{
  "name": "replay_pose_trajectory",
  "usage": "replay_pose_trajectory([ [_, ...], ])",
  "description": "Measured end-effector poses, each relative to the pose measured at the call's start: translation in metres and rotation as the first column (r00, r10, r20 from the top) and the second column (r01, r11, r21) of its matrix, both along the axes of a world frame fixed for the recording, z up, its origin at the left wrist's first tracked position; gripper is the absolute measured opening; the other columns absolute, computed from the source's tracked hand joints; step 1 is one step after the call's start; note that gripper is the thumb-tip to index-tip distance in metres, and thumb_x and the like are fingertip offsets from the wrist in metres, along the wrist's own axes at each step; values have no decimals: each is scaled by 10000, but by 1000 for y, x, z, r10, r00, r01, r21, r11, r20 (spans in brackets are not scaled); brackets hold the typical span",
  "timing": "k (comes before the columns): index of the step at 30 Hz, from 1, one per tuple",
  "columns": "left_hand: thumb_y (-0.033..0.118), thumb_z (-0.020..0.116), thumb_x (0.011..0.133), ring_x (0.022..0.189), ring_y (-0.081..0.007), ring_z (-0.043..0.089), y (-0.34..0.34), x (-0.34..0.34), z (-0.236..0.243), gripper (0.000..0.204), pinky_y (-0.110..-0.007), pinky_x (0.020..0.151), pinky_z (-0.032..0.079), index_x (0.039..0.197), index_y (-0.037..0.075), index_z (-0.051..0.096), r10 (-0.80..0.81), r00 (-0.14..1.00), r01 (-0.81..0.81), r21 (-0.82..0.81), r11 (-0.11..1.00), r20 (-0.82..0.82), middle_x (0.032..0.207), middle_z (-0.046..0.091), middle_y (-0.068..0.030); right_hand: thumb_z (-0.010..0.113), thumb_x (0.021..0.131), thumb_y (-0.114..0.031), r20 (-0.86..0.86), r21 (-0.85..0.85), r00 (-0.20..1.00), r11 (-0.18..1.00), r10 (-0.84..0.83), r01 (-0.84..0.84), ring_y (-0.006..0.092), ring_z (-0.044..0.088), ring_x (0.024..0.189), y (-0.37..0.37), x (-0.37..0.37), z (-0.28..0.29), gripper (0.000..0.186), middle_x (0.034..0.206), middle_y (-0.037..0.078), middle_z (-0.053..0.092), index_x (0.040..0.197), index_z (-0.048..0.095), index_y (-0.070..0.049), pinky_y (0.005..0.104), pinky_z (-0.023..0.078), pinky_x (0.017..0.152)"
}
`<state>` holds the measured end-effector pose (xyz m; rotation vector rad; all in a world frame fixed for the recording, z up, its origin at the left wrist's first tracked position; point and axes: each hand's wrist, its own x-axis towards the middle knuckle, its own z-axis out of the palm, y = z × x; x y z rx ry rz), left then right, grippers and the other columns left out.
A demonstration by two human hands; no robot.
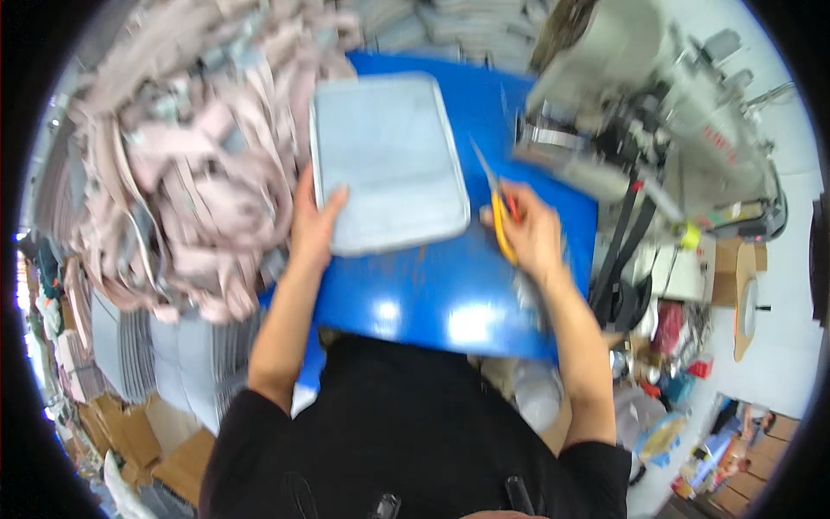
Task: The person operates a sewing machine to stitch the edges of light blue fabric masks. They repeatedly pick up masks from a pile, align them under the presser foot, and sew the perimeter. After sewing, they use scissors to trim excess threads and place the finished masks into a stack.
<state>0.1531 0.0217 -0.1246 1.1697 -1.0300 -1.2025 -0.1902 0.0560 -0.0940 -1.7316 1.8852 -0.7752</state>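
Observation:
A flat grey fabric panel [393, 160] with rounded corners and a pale bound edge is tilted up over the blue table [389, 303]. My left hand [315, 216] grips its lower left edge, thumb on top and the fingers hidden behind. In my right hand [534, 229] is a pair of scissors [499, 221] with yellow and red handles. The blades point up and away, a little to the right of the panel and apart from it. Motion blur hides whether the blades are parted.
A large heap of pink and grey fabric pieces [199, 164] rises along the table's left side. Stacked grey panels [186, 355] stand below it. At the right is a sewing machine [640, 95] with black straps [621, 251] hanging near it. A clear plastic container [538, 396] sits below the table's front edge.

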Motion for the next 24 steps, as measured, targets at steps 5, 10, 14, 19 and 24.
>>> replay_pose_trajectory([
  [5, 0, 696, 931, 1366, -241, 532, -35, -34, 52, 710, -355, 1156, 391, 1561, -50, 374, 96, 993, -72, -280, 957, 73, 1500, 535, -174, 925, 769, -227, -11, -74, 997, 994, -82, 81, 183, 741, 848, 34, -22, 6, 576, 989, 132, 760, 1276, 702, -68, 302, 571, 792],
  [10, -25, 675, 916, 1375, -266, 517, -144, -91, 108, 732, -363, 1156, 384, 1572, -46, 350, 222, 975, -191, -537, 822, -8, 1503, 518, -202, 862, 763, -182, -118, -252, 985, 963, -126, 93, 282, 690, 730, 71, -35, 3, 546, 893, 106, 729, 1290, 728, -129, 370, 549, 686],
  [14, -62, 666, 847, 1329, -274, 551, -277, -139, 157, 781, -370, 1127, 416, 1564, -45, 358, 116, 988, -154, -542, 826, -103, 1481, 541, -202, 872, 743, -175, -157, -259, 982, 964, -107, 64, 246, 630, 648, 78, -34, 3, 541, 745, 75, 645, 1263, 732, -116, 362, 500, 620],
  [19, -64, 662, 829, 1152, -289, 661, -425, -202, 210, 702, -423, 982, 543, 1496, 23, 462, -99, 981, 17, -436, 900, -167, 1345, 635, -166, 866, 749, -211, -115, -257, 987, 963, -111, 78, 261, 646, 658, 74, -35, 2, 531, 752, 61, 650, 1256, 721, -150, 392, 510, 623],
  [24, 36, 686, 870, 1125, -316, 677, -539, -257, 241, 678, -486, 960, 563, 1504, 69, 449, -207, 941, 109, -340, 934, -267, 1286, 658, -138, 866, 744, -209, -120, -308, 988, 950, -94, 53, 230, 622, 604, 71, -37, 3, 516, 700, 47, 623, 1234, 732, -121, 366, 485, 569],
])
